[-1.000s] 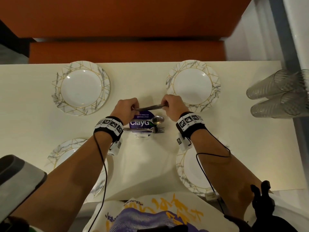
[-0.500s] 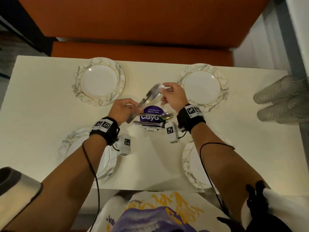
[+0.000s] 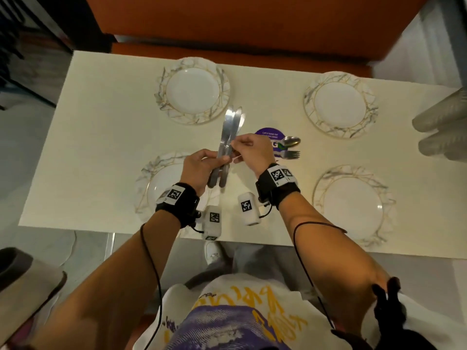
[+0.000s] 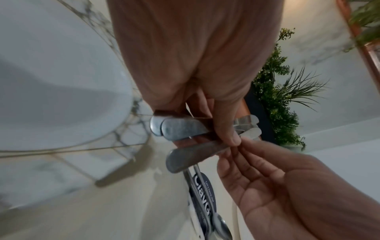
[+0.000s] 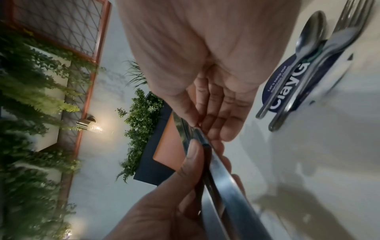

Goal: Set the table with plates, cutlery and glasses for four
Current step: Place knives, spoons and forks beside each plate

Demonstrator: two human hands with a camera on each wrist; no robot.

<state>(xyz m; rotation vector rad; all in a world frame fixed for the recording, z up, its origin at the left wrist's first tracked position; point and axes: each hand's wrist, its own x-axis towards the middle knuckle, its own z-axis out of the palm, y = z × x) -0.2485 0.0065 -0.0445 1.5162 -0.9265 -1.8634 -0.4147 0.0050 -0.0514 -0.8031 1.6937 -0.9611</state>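
Note:
Four marble-rimmed plates lie on the white table [image 3: 106,137]: far left [image 3: 193,94], far right [image 3: 340,104], near left [image 3: 161,183] and near right [image 3: 352,205]. My left hand [image 3: 202,165] grips a bundle of table knives [image 3: 231,132] by the handles [image 4: 180,128], blades pointing away. My right hand [image 3: 242,147] pinches one knife at mid-length, just beside the left thumb [image 4: 226,123]. In the right wrist view the knives [image 5: 222,186] run between both hands. A spoon [image 3: 290,141] and forks [image 3: 290,154] lie across a purple round sign [image 5: 287,76] at the table's centre.
Clear plastic glasses [image 3: 442,127] lie stacked on their sides at the table's right edge. An orange bench [image 3: 240,29] runs along the far side. A grey object [image 3: 22,286] sits at the lower left, off the table.
The knife bundle has swung from lying crosswise to pointing away from me. Both hands have shifted left and nearer, beside the near left plate. The right hand moved down to mid-length.

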